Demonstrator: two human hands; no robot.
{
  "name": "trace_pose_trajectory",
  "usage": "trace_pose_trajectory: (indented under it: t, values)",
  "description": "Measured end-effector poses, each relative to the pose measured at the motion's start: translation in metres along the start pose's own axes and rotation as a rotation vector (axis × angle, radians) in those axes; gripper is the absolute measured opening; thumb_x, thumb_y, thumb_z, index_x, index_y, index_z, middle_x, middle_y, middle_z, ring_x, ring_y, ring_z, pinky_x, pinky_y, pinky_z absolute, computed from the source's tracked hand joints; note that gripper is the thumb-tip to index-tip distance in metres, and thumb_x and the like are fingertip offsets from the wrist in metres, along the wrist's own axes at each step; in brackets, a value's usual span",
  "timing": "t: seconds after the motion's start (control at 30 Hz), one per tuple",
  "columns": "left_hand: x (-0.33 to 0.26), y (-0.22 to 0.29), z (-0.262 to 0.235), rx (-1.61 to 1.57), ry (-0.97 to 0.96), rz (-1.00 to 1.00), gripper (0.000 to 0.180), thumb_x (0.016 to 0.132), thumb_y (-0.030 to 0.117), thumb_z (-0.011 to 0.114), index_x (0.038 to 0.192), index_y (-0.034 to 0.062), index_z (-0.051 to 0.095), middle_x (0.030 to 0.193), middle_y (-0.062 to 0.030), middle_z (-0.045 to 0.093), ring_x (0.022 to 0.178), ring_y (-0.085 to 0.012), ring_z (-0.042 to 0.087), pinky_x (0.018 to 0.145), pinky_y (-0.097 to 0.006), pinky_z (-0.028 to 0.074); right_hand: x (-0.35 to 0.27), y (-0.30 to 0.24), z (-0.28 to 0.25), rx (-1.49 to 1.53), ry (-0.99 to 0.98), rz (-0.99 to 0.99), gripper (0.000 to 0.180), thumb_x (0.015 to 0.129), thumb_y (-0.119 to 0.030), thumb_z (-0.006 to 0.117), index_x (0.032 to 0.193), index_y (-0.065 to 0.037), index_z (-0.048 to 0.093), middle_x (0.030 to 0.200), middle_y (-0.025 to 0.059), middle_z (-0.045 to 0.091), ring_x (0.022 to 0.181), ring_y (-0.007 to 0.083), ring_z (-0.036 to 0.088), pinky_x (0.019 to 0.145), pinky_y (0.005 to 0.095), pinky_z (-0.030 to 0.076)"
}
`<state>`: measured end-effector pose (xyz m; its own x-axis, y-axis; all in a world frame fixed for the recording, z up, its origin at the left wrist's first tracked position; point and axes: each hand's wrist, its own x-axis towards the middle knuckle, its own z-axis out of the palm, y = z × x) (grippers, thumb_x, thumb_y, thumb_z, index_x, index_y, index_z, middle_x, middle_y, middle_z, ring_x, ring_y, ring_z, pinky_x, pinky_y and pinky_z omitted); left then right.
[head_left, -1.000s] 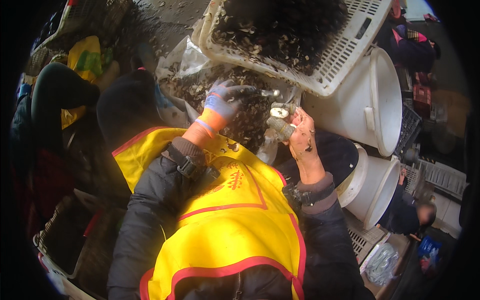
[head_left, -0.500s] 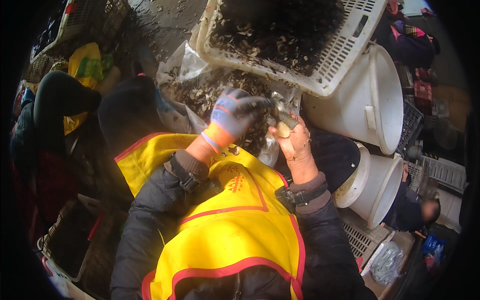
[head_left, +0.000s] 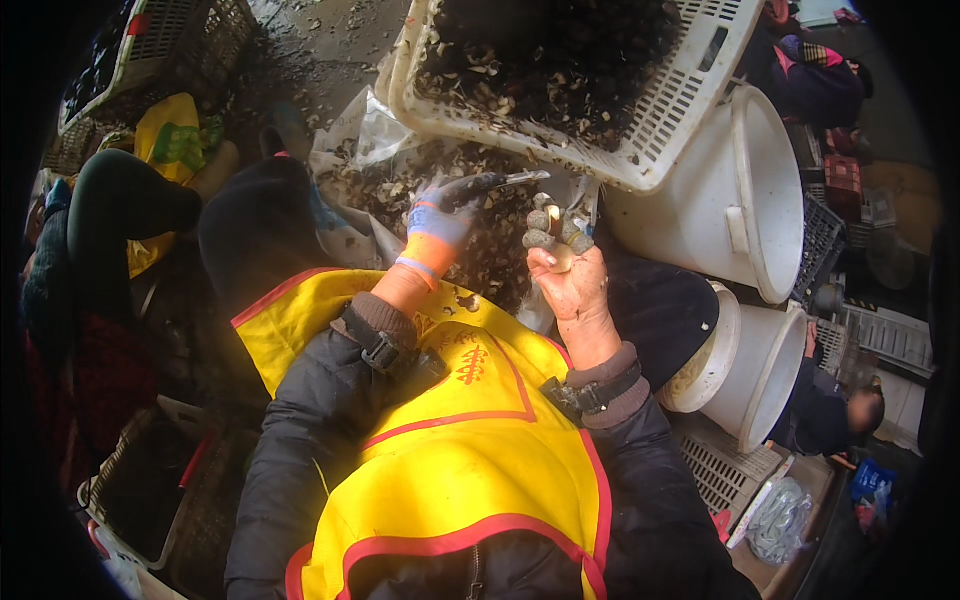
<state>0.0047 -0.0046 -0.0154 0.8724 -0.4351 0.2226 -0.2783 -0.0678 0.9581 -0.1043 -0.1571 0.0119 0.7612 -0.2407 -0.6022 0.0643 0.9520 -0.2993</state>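
My left hand [head_left: 440, 222], in a grey and orange work glove with dark fingers, closes round a small knife [head_left: 524, 178]. The thin metal blade points right, apart from my other hand. My bare right hand [head_left: 575, 285] is raised, palm up, with its fingers curled round a pale shellfish piece [head_left: 553, 217]. Rounded grey lumps sit at its fingertips; whether these are finger covers or shells I cannot tell. Below both hands lies a heap of broken shells [head_left: 490, 235] in a white plastic sack [head_left: 380, 130].
Ahead, a white slotted crate [head_left: 655, 165] holds dark shellfish and shell bits. A big white bucket [head_left: 690, 220] lies tilted at the right, near another white bucket [head_left: 760, 370]. Another person's dark-clothed legs [head_left: 255, 215] are close at the left. More crates [head_left: 140, 480] stand lower left.
My left hand has drawn back left from the right hand, bringing the knife blade into view. My right hand has turned and lowered slightly, still gripping the pale piece.
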Motion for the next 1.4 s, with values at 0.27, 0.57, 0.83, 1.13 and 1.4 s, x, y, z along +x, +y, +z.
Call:
trace_pose_trajectory:
  t: [0.27,0.57,0.83,1.13,1.4]
  values:
    - [-0.003,-0.010,0.005,-0.489,-0.051,-0.279,0.032,0.081,0.008,0.071,0.110,0.0197,0.076,0.089,-0.0119,0.066,0.089,-0.0292,0.061,0.081,-0.038,0.050,0.003,0.004,-0.007,-0.130,-0.080,0.007,0.024,0.097,-0.021,0.056,0.117,-0.010,0.062,0.107,0.0066,0.067,0.084,0.0189,0.059,0.057,0.0283,0.043]
    - [-0.003,-0.011,0.006,-0.117,-0.084,-0.178,0.032,0.079,0.011,0.070,0.109,0.0176,0.075,0.096,-0.0094,0.066,0.093,-0.0315,0.060,0.081,-0.042,0.050,0.014,0.007,-0.008,0.164,-0.331,0.151,0.023,0.097,-0.019,0.053,0.115,-0.010,0.063,0.105,0.0019,0.066,0.086,0.0164,0.059,0.057,0.0267,0.042]
    - [-0.001,-0.013,0.001,0.091,-0.127,-0.091,0.035,0.080,0.010,0.071,0.115,0.0137,0.074,0.104,-0.0099,0.069,0.099,-0.0286,0.062,0.087,-0.038,0.049,0.012,0.006,-0.022,-0.299,-0.042,-0.114,0.019,0.095,-0.019,0.057,0.112,-0.011,0.064,0.099,0.0019,0.068,0.088,0.0176,0.063,0.059,0.0291,0.046]
    - [-0.006,-0.023,0.006,-0.263,-0.170,-0.090,0.030,0.092,0.003,0.063,0.122,0.0029,0.068,0.112,-0.0073,0.071,0.100,-0.0141,0.064,0.090,-0.028,0.052,0.017,0.003,-0.025,-0.076,-0.174,0.078,0.019,0.096,-0.020,0.058,0.111,-0.011,0.065,0.104,0.0036,0.069,0.090,0.0199,0.063,0.063,0.0311,0.048]
    - [-0.008,-0.029,0.008,-0.219,-0.126,0.057,0.031,0.086,0.000,0.063,0.114,0.0094,0.073,0.097,-0.0110,0.070,0.085,-0.0193,0.066,0.077,-0.029,0.052,0.021,0.004,-0.032,-0.082,-0.220,0.050,0.023,0.098,-0.024,0.055,0.115,-0.011,0.064,0.110,0.0076,0.069,0.093,0.0245,0.062,0.064,0.0332,0.047]
